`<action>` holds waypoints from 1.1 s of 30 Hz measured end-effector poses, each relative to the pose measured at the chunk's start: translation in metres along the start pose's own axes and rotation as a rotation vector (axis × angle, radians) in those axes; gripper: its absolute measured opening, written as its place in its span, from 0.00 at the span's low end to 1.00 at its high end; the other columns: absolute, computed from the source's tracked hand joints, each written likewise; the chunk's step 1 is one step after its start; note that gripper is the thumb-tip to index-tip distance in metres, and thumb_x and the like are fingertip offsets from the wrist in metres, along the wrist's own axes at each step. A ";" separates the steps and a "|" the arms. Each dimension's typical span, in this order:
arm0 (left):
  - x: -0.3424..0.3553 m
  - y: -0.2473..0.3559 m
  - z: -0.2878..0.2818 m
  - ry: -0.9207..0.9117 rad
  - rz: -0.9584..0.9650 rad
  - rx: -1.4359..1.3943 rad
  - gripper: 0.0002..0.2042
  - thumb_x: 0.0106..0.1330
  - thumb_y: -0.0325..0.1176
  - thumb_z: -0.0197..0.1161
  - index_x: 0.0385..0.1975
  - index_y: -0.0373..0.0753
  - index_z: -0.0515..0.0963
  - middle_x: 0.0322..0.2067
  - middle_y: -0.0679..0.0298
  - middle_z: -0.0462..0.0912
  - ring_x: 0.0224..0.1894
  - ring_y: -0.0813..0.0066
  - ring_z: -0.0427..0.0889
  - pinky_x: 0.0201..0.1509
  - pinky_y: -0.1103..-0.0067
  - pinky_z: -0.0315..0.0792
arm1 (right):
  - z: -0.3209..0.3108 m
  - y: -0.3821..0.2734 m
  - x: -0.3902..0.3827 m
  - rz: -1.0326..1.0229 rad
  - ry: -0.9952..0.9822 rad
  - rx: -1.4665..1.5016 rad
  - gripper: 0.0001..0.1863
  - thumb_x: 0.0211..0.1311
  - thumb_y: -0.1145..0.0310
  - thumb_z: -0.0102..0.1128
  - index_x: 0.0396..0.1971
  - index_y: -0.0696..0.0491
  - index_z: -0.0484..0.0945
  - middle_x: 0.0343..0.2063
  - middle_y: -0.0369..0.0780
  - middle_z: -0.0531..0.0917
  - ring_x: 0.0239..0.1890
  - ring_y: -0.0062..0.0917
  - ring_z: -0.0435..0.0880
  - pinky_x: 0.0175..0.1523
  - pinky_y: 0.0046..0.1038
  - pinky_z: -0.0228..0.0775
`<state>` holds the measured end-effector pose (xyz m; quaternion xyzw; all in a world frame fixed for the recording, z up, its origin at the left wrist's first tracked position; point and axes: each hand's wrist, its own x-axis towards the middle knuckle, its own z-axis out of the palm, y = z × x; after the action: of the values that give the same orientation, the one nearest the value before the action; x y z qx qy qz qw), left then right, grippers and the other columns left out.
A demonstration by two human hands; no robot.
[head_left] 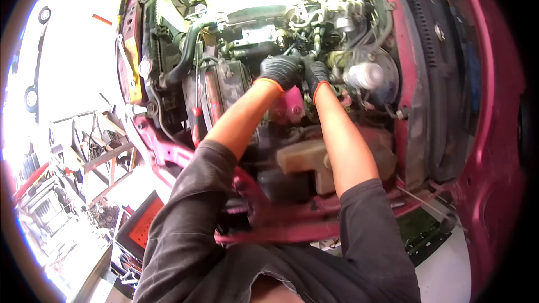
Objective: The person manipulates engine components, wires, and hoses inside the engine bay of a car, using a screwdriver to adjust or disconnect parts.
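Note:
Both my hands are in black gloves with orange cuffs, close together deep in a car's engine bay. My left hand (281,71) is curled, knuckles up, beside the engine; its fingertips and whatever they grip are hidden. Just right of it, my right hand (317,73) reaches down among hoses and fittings, its fingers mostly out of sight. Beyond the hands stands the engine (258,14), its top washed out by glare. A pinkish part (292,106) sits below my wrists, between the forearms.
A translucent reservoir (303,157) lies under my right forearm. The round brake booster (387,78) is to the right. A red-handled tool (196,126) rests at the left, and a wrench (123,56) lies on the front panel. Pink bodywork (292,230) edges the bay near me.

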<state>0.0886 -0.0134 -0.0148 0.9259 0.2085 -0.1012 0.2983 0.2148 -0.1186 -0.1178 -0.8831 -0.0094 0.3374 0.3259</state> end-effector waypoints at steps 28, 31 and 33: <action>0.059 -0.007 0.055 -0.030 -0.058 -0.079 0.14 0.67 0.34 0.52 0.51 0.48 0.77 0.48 0.51 0.79 0.53 0.53 0.78 0.53 0.60 0.72 | 0.011 0.091 0.080 -0.103 -0.395 1.010 0.16 0.67 0.65 0.45 0.47 0.54 0.78 0.47 0.45 0.81 0.49 0.35 0.79 0.56 0.33 0.70; 0.051 -0.005 0.045 -0.002 0.001 0.016 0.15 0.68 0.34 0.50 0.53 0.43 0.76 0.55 0.46 0.75 0.57 0.50 0.74 0.58 0.61 0.69 | 0.008 0.091 0.075 -0.113 -0.372 0.907 0.16 0.67 0.65 0.44 0.47 0.54 0.78 0.47 0.44 0.82 0.49 0.35 0.79 0.56 0.33 0.70; 0.051 -0.001 0.037 -0.112 0.011 -0.042 0.16 0.68 0.34 0.50 0.53 0.38 0.75 0.55 0.44 0.75 0.57 0.51 0.75 0.58 0.62 0.69 | 0.003 0.092 0.073 -0.121 -0.360 0.842 0.16 0.67 0.65 0.44 0.47 0.54 0.78 0.47 0.44 0.82 0.48 0.35 0.79 0.56 0.34 0.70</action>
<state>0.1311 -0.0180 -0.0608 0.9135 0.1885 -0.1466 0.3294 0.2510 -0.1720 -0.2162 -0.5992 0.0205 0.4402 0.6684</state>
